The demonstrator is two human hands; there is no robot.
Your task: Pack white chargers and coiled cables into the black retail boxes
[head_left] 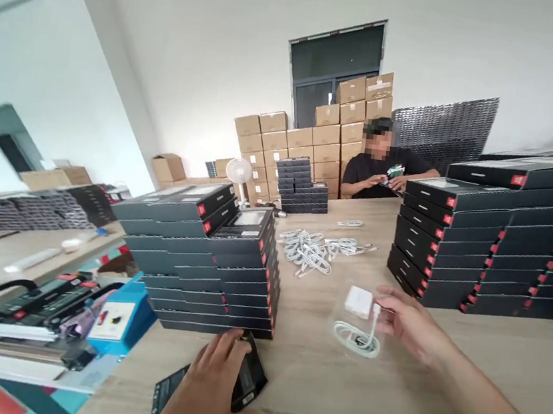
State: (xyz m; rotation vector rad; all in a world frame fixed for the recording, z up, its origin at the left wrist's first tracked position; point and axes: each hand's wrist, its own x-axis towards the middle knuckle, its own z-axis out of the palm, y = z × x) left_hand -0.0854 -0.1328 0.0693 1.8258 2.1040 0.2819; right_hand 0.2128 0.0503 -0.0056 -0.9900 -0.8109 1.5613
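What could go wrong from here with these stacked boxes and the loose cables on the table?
A knock from the left hand, gripping a black box, might topple the tall, uneven stack of black boxes beside it. The clear bag by the right hand could also get mixed up with the loose white cables farther along the table.

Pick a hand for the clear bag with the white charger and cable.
Right, probably: the right hand is open at the clear bag, while the left hand is gripping a black box.
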